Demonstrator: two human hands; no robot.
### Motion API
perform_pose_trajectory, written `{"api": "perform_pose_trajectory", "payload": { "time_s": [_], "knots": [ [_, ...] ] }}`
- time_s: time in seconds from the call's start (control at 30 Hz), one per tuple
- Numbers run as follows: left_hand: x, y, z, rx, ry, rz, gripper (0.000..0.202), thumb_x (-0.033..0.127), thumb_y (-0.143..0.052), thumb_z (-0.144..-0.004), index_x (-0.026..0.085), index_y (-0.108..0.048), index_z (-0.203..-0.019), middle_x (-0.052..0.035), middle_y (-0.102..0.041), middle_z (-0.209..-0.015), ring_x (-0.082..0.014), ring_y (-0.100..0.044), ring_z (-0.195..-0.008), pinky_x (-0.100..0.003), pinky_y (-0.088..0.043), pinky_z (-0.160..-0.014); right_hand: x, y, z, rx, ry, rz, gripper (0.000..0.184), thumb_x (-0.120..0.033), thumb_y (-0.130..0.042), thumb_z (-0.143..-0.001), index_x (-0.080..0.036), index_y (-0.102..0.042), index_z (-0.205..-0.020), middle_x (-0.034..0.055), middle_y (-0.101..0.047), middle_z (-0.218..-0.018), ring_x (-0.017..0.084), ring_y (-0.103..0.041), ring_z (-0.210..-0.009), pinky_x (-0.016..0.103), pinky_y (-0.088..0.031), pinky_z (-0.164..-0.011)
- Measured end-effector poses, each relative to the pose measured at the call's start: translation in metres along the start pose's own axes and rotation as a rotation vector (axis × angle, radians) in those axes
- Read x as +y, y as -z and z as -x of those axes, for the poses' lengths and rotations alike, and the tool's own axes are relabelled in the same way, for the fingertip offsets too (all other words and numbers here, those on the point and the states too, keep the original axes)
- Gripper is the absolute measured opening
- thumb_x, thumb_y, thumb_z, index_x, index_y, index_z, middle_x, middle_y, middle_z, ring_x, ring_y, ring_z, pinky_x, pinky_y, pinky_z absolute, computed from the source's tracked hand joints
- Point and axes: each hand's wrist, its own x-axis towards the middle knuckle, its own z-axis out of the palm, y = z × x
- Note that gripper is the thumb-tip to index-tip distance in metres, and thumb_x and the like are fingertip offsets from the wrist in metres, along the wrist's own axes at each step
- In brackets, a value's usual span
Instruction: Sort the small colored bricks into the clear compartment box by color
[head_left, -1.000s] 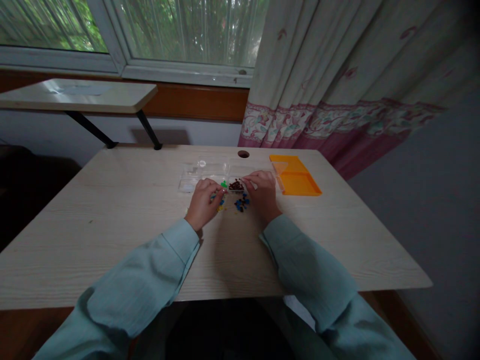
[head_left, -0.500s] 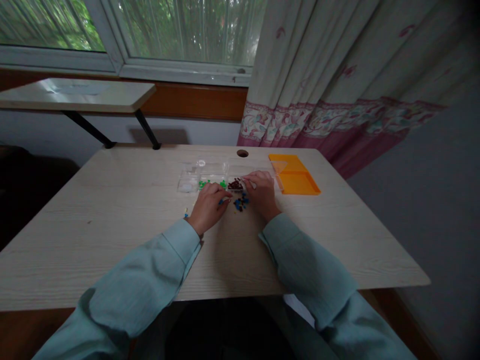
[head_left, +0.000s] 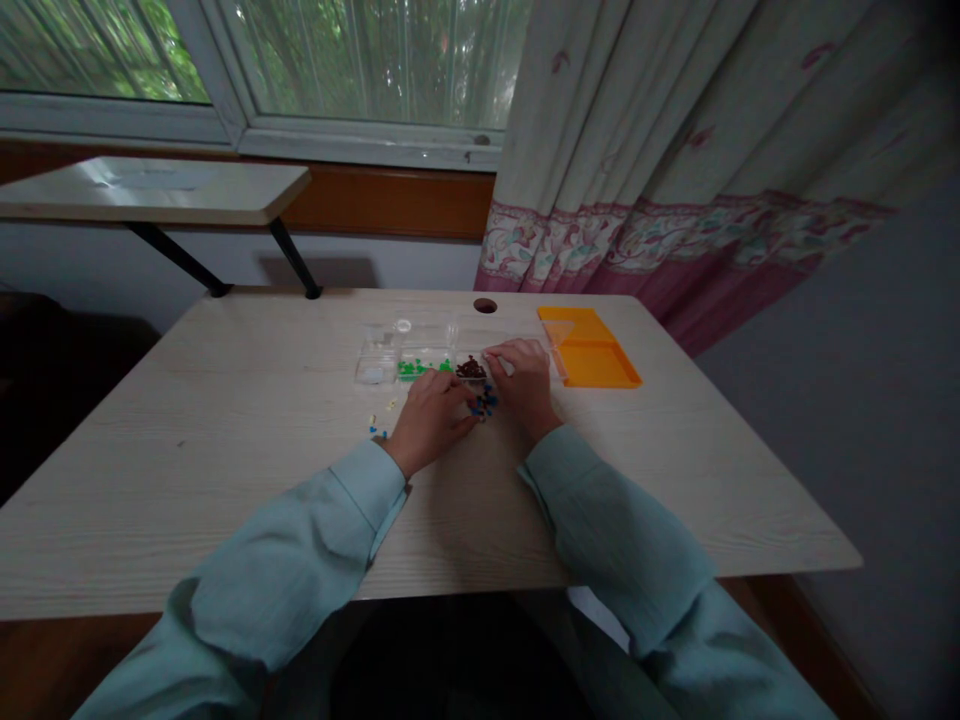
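My left hand (head_left: 436,418) reaches over the table, its thumb and fingers parted around the left side of a small pile of blue and dark pieces (head_left: 486,400). My right hand (head_left: 525,382) curls over the right part of a clear plastic box (head_left: 376,365), fingers closed at its edge; the exact grip is partly hidden. Green pieces (head_left: 424,368) lie in one compartment of the box, dark brown pieces (head_left: 471,369) in the one beside it. A few cream and blue pieces (head_left: 373,425) lie loose left of my left hand.
An orange tray (head_left: 592,347) lies to the right of the box, overlapped by the clear lid. Behind the box is a round hole (head_left: 485,306) in the wooden table (head_left: 225,480). A raised shelf (head_left: 210,190) stands at the back left; a curtain (head_left: 600,150) hangs behind.
My left hand has moved slightly right to the pile, and its fingers have spread. More loose pieces show to its left. My right hand stays at the box.
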Motion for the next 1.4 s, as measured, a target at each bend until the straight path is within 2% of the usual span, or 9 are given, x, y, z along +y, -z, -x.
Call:
{"api": "perform_pose_trajectory", "payload": {
  "time_s": [0.17, 0.3, 0.53, 0.7, 0.77, 0.9, 1.07, 1.2, 1.4],
  "knots": [
    [0.008, -0.008, -0.004, -0.017, 0.004, -0.069, 0.029, 0.043, -0.073, -0.079, 0.023, -0.067, -0.099, -0.0076, -0.056, -0.110, -0.0277, -0.048, -0.107, -0.043, -0.039, -0.093, -0.004, 0.000, -0.001, -0.002, -0.006, -0.004, 0.018, -0.032, -0.059, -0.091, -0.023, -0.073, -0.087, 0.0030, -0.071, -0.092, 0.021, -0.056, -0.094, 0.037, -0.036, -0.087],
    [0.007, -0.011, -0.006, -0.050, 0.019, -0.103, 0.027, 0.045, -0.072, -0.080, 0.024, -0.068, -0.096, -0.0083, -0.056, -0.111, -0.0283, -0.047, -0.107, -0.044, -0.039, -0.090, -0.006, 0.001, -0.002, 0.001, -0.005, 0.000, 0.017, -0.032, -0.059, -0.091, -0.023, -0.073, -0.087, 0.0025, -0.071, -0.092, 0.021, -0.056, -0.094, 0.036, -0.036, -0.087],
    [0.008, -0.008, -0.006, -0.039, 0.005, -0.149, 0.018, 0.038, -0.066, -0.087, 0.023, -0.069, -0.094, -0.0076, -0.059, -0.108, -0.0274, -0.048, -0.105, -0.042, -0.040, -0.088, -0.005, 0.000, -0.001, 0.032, 0.010, -0.009, 0.017, -0.032, -0.059, -0.091, -0.023, -0.073, -0.087, 0.0025, -0.071, -0.091, 0.021, -0.056, -0.092, 0.036, -0.037, -0.086],
    [0.009, -0.008, -0.008, -0.028, -0.003, -0.169, 0.017, 0.033, -0.059, -0.091, 0.019, -0.069, -0.086, -0.0080, -0.061, -0.104, -0.0264, -0.049, -0.100, -0.041, -0.039, -0.085, -0.002, 0.000, -0.001, 0.042, 0.021, -0.020, 0.017, -0.032, -0.060, -0.091, -0.022, -0.073, -0.086, 0.0028, -0.071, -0.090, 0.021, -0.057, -0.091, 0.037, -0.038, -0.086],
    [0.006, -0.006, -0.009, 0.012, 0.013, -0.134, 0.018, 0.032, -0.057, -0.093, 0.019, -0.068, -0.086, -0.0075, -0.062, -0.101, -0.0253, -0.050, -0.097, -0.040, -0.039, -0.084, -0.001, 0.001, -0.001, 0.044, 0.023, -0.040, 0.017, -0.033, -0.060, -0.091, -0.023, -0.073, -0.087, 0.0031, -0.071, -0.090, 0.021, -0.057, -0.091, 0.037, -0.038, -0.086],
    [-0.005, 0.001, -0.010, 0.187, 0.136, -0.011, 0.023, 0.031, -0.050, -0.097, 0.019, -0.067, -0.088, -0.0062, -0.061, -0.092, -0.0223, -0.050, -0.092, -0.037, -0.040, -0.083, -0.004, 0.005, -0.002, 0.023, 0.042, -0.101, 0.020, -0.036, -0.058, -0.092, -0.023, -0.073, -0.087, 0.0037, -0.071, -0.090, 0.021, -0.057, -0.091, 0.038, -0.038, -0.085],
    [-0.023, 0.008, -0.010, 0.363, 0.248, 0.066, 0.025, 0.032, -0.049, -0.097, 0.019, -0.065, -0.083, -0.0050, -0.061, -0.088, -0.0211, -0.051, -0.090, -0.036, -0.040, -0.085, -0.016, 0.011, -0.001, -0.106, 0.197, -0.206, 0.026, -0.040, -0.054, -0.094, -0.024, -0.074, -0.089, 0.0031, -0.071, -0.086, 0.020, -0.058, -0.087, 0.038, -0.039, -0.084],
    [-0.027, 0.006, -0.009, 0.384, 0.259, 0.072, 0.023, 0.032, -0.050, -0.097, 0.020, -0.064, -0.083, -0.0041, -0.061, -0.087, -0.0209, -0.051, -0.089, -0.036, -0.040, -0.084, -0.027, 0.008, 0.004, -0.180, 0.257, -0.226, 0.028, -0.043, -0.054, -0.094, -0.025, -0.075, -0.095, 0.0034, -0.071, -0.089, 0.020, -0.057, -0.089, 0.037, -0.038, -0.084],
    [-0.023, 0.004, -0.008, 0.391, 0.248, 0.097, 0.021, 0.032, -0.050, -0.097, 0.020, -0.062, -0.086, -0.0046, -0.060, -0.089, -0.0212, -0.051, -0.091, -0.037, -0.040, -0.084, -0.030, 0.000, 0.007, -0.242, 0.206, -0.298, 0.033, -0.045, -0.049, -0.096, -0.024, -0.074, -0.092, 0.0032, -0.072, -0.090, 0.019, -0.058, -0.089, 0.036, -0.038, -0.083]
  ]
}}
